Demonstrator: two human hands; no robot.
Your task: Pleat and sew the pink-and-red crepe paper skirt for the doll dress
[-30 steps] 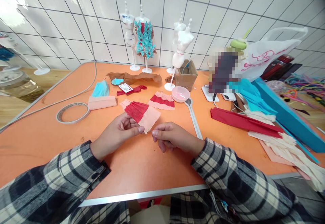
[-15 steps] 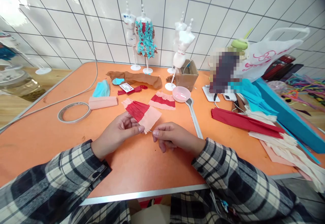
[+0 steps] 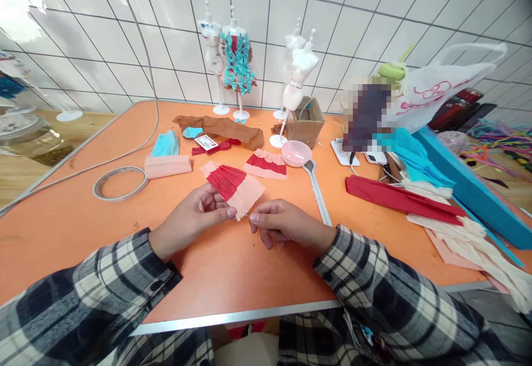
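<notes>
My left hand [image 3: 201, 209] pinches a pleated piece of pink and red crepe paper [image 3: 245, 195] between thumb and fingers, above the table. The thumb and forefinger of my right hand [image 3: 279, 223] close on a thin, light-coloured stick or needle, too small to name for certain. Its tip meets the fringed lower edge of the crepe paper. Just beyond my hands, a second pink piece with a red band [image 3: 266, 164] lies flat. Beside that piece stands a pink bowl [image 3: 296, 154], and a grey-white tool with a long handle [image 3: 318, 191] lies in front of the bowl.
Small white dress forms [image 3: 296, 78] stand by the tiled wall, one wearing turquoise bows [image 3: 238, 64]. A cardboard box [image 3: 310, 125] sits near them. Left are a tape roll [image 3: 100, 184] and folded pink paper [image 3: 168, 168]. Right lie red paper [image 3: 401, 200] and a blue box [image 3: 494, 194].
The crepe paper has shifted very slightly to the right and tilted a little. Both hands stay in nearly the same place with the same grip.
</notes>
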